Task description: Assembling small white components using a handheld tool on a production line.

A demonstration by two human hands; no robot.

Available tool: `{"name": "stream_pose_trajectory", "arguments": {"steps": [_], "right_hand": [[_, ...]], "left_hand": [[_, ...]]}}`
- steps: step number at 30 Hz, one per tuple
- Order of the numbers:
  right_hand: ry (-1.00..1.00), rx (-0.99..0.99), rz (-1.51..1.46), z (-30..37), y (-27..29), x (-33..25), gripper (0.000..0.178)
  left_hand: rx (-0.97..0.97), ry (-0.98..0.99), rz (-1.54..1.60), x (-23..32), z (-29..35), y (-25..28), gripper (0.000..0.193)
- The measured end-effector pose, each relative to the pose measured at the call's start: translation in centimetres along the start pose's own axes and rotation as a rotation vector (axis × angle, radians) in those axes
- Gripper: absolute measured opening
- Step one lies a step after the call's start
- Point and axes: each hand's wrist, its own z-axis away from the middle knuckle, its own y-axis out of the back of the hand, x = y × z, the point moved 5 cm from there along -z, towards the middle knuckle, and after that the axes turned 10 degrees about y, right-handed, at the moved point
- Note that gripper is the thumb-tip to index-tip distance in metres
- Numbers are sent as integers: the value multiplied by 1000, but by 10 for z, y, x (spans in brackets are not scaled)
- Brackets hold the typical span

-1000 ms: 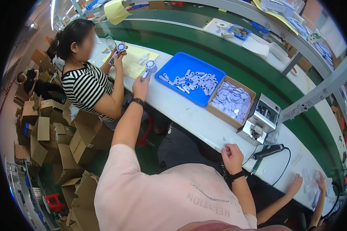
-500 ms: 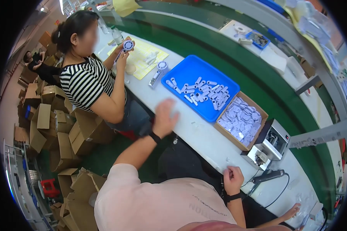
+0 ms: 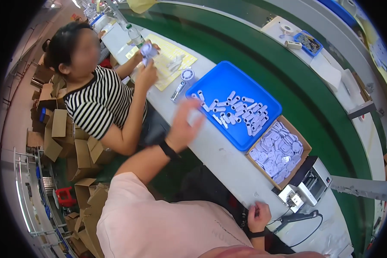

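Note:
My left hand [image 3: 185, 124] hangs in the air by the table's near edge, open, its fingers apart and slightly blurred, with nothing seen in it. Just beyond it lies a blue tray [image 3: 234, 79] of small white elongated parts [image 3: 253, 115] with dark ends. Next to the tray's left corner stands a white device with a round vented head [image 3: 187, 75], and a silver-and-white handle-like part [image 3: 178, 91] lies close by. My right hand [image 3: 259, 216] is curled shut at the table's near edge, nothing visible in it, near a black corded hand tool [image 3: 299, 216].
A cardboard box [image 3: 249, 155] of flat white pieces adjoins the tray. To its right is a metal bench machine [image 3: 311, 182]. A co-worker in a striped top [image 3: 103, 94] holds a white round-headed device [image 3: 148, 50] over a yellow sheet [image 3: 187, 53]. Cardboard boxes [image 3: 62, 129] crowd the floor at left.
The view has shifted, so the tray and box sit lower and further right. My left hand stays raised near the tray's left corner. The co-worker has turned the device in their hands.

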Motion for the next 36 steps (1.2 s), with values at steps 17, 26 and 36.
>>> {"name": "stream_pose_trajectory", "arguments": {"steps": [17, 26, 36], "right_hand": [[-69, 90, -35, -2, -2, 6, 11], [-41, 136, -147, 5, -2, 3, 9], [-106, 63, -202, -2, 13, -14, 23]], "left_hand": [[-177, 504, -739, -144, -153, 136, 48], [-503, 514, -233, -115, -87, 108, 62], [-733, -478, -89, 149, 42, 35, 54]]}}
